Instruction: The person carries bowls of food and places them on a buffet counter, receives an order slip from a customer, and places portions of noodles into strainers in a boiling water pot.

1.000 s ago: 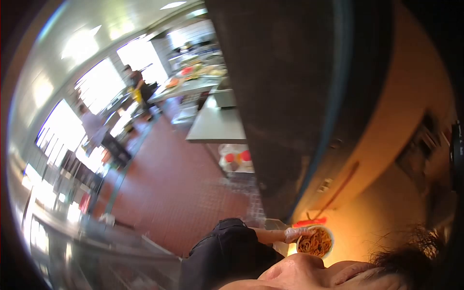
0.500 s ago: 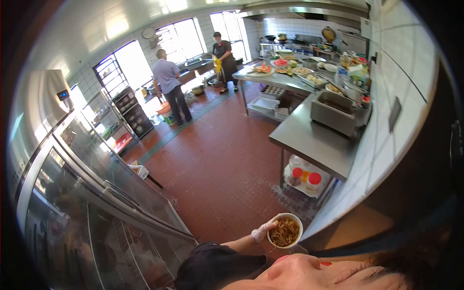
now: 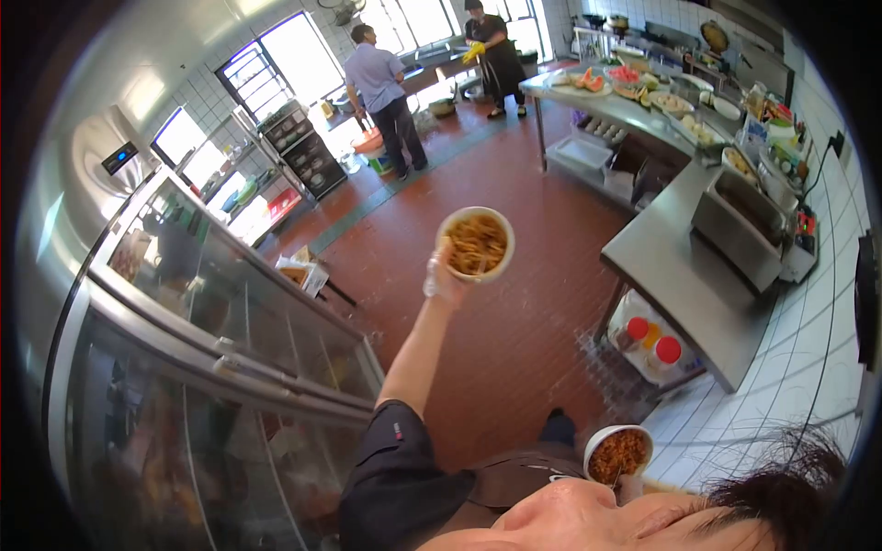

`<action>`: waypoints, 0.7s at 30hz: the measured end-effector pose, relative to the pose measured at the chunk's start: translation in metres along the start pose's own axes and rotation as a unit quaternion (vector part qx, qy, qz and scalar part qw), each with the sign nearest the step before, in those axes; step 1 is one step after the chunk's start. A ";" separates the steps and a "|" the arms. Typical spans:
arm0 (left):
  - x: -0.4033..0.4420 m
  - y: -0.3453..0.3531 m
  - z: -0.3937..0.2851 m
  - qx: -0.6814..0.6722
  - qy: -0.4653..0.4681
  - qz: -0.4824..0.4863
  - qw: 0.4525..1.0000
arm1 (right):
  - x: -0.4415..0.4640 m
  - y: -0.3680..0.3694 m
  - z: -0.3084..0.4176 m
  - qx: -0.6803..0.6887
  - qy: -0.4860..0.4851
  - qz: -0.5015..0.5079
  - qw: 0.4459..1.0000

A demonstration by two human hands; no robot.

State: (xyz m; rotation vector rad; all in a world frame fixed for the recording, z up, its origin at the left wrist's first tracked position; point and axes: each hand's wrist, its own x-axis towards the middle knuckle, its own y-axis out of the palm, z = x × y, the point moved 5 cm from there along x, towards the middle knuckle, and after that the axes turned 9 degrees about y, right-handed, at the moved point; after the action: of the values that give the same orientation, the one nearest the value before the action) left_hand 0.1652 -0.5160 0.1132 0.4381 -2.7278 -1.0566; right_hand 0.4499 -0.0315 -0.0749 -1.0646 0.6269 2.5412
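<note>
My left hand (image 3: pixel 446 278), in a clear plastic glove, holds a white bowl of brown noodle-like strips (image 3: pixel 478 244) by its rim, out ahead at arm's length over the red floor. Close to my body at the lower right, a second white bowl with reddish-brown food (image 3: pixel 618 456) is held by my right hand (image 3: pixel 630 489). Only a small part of that hand shows, at the bowl's lower edge.
Glass-doored steel fridges (image 3: pixel 230 367) line the left. At the right is a steel table (image 3: pixel 680 248) with a metal container (image 3: pixel 742 216); lidded jars (image 3: pixel 652 344) sit below. Two people (image 3: pixel 381 83) (image 3: pixel 491 55) stand at the far counter.
The view has come out past the dark doorway into the kitchen. My left hand has stretched forward with its bowl, and the second bowl has come into view.
</note>
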 end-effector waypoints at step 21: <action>0.397 -0.067 -0.162 0.047 0.039 -0.064 0.996 | 0.122 0.258 0.140 -0.533 -0.241 0.025 0.811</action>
State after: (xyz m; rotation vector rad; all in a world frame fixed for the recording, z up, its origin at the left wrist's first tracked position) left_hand -0.1495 -0.7977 0.2115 0.6622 -2.7194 -0.9218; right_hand 0.1706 -0.1674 -0.0061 -0.5337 -1.0459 3.0001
